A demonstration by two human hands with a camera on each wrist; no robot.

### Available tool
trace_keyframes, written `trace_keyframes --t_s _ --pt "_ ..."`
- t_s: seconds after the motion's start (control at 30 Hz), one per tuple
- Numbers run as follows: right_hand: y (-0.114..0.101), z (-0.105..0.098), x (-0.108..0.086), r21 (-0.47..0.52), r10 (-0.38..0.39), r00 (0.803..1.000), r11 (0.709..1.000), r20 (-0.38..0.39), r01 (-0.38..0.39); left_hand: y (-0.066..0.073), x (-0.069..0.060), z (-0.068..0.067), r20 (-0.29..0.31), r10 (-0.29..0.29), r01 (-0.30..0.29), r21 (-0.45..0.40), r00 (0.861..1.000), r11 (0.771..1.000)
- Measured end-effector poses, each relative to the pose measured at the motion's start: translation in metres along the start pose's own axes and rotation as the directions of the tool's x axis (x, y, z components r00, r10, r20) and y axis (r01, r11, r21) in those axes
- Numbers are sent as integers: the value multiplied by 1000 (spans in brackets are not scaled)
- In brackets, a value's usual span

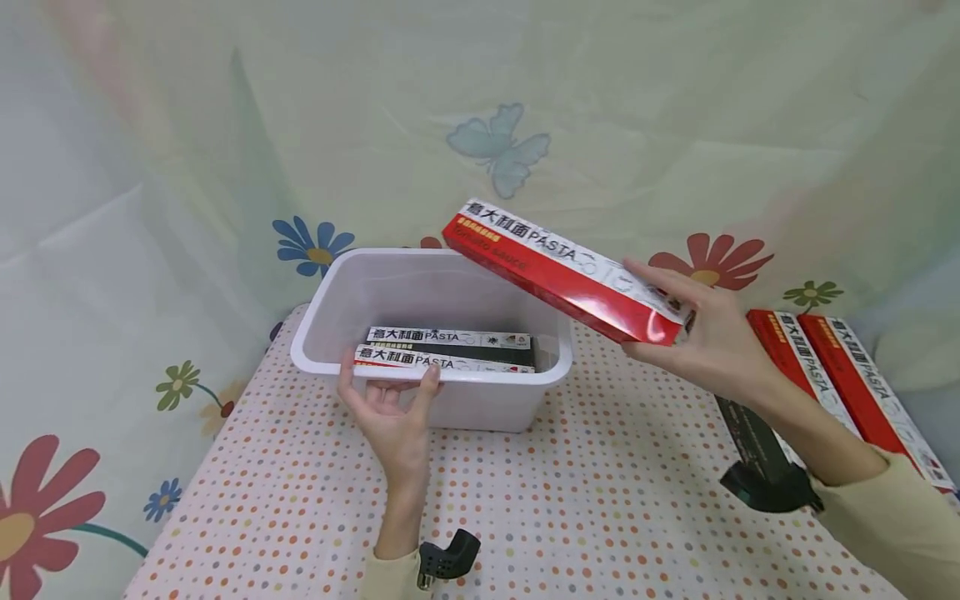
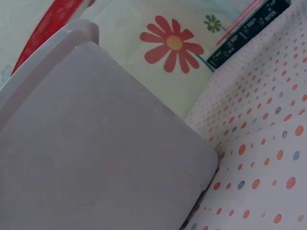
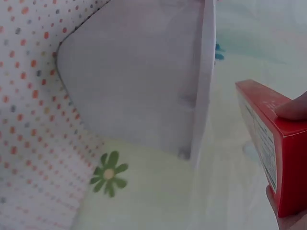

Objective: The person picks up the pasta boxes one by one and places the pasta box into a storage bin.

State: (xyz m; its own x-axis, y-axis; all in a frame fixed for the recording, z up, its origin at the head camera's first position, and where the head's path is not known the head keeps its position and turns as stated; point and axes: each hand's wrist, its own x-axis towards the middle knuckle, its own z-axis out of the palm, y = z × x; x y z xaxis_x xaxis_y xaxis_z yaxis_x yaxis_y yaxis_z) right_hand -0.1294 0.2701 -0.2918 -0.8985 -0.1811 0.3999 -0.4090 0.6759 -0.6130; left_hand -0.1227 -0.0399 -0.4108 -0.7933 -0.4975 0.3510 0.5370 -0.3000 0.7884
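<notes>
A white plastic bin (image 1: 480,406) stands on the dotted cloth. My left hand (image 1: 393,421) holds its front rim, with a thumb and finger reaching up over the edge and other fingers curled below it. Two pasta boxes lie inside the bin: a dark one (image 1: 450,337) behind and a red-and-white one (image 1: 442,360) nearer the front wall. Above the bin's right side, my right hand (image 1: 716,337) grips one end of a red-and-white pasta box (image 1: 566,271), tilted with its far end up. The right wrist view shows fingers on that red box (image 3: 292,158).
On the right of the cloth (image 1: 600,500) lie two red pasta boxes (image 1: 806,362) (image 1: 873,387) side by side and a dark box (image 1: 753,433), partly hidden by my right forearm. A flowered curtain (image 1: 600,125) hangs behind the bin.
</notes>
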Motion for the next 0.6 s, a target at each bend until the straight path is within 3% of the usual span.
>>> trace_keyframes --t_s 0.13,0.3,0.6 --pt "-26 12 37 -9 -70 981 997 180 73 0 0 1 -10 -3 4 13 1000 1000" --pt "-49 33 72 -77 -126 928 984 351 163 -1 -2 0 -11 -10 11 23 1000 1000" --pt "-55 79 119 -109 -169 834 959 526 263 -3 0 -2 1 1 -1 22 1000 1000"
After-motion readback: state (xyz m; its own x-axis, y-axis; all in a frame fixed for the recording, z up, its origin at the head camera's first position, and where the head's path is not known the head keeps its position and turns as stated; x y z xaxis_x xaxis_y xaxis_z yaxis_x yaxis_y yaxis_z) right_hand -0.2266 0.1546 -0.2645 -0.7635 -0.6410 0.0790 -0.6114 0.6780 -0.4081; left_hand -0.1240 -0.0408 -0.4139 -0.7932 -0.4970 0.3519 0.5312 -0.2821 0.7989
